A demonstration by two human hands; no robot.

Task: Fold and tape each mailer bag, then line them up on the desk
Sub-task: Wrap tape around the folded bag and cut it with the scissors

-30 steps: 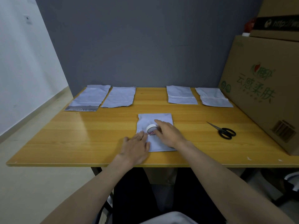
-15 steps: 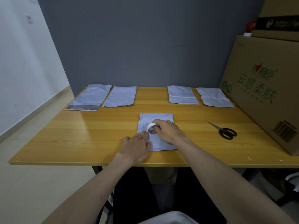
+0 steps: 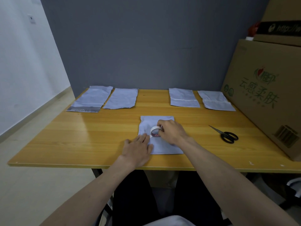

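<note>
A folded pale mailer bag (image 3: 164, 147) lies in front of me on the wooden desk (image 3: 91, 134). My right hand (image 3: 172, 132) grips a white tape roll (image 3: 155, 131) that stands on edge on the bag. My left hand (image 3: 138, 149) presses flat on the bag's left edge, fingertips at the loose tape end. Two unfolded mailer bags (image 3: 91, 99) (image 3: 121, 98) lie at the back left. Two folded, taped bags (image 3: 183, 97) (image 3: 215, 101) lie at the back right.
Black scissors (image 3: 226, 135) lie on the desk to the right of my hands. A large cardboard box (image 3: 267, 88) stands along the desk's right side with another box (image 3: 283, 20) on top. A grey wall backs the desk.
My right hand has tipped the tape roll up onto its edge and shifted it slightly away from me on the bag. My left hand stays pressed on the bag.
</note>
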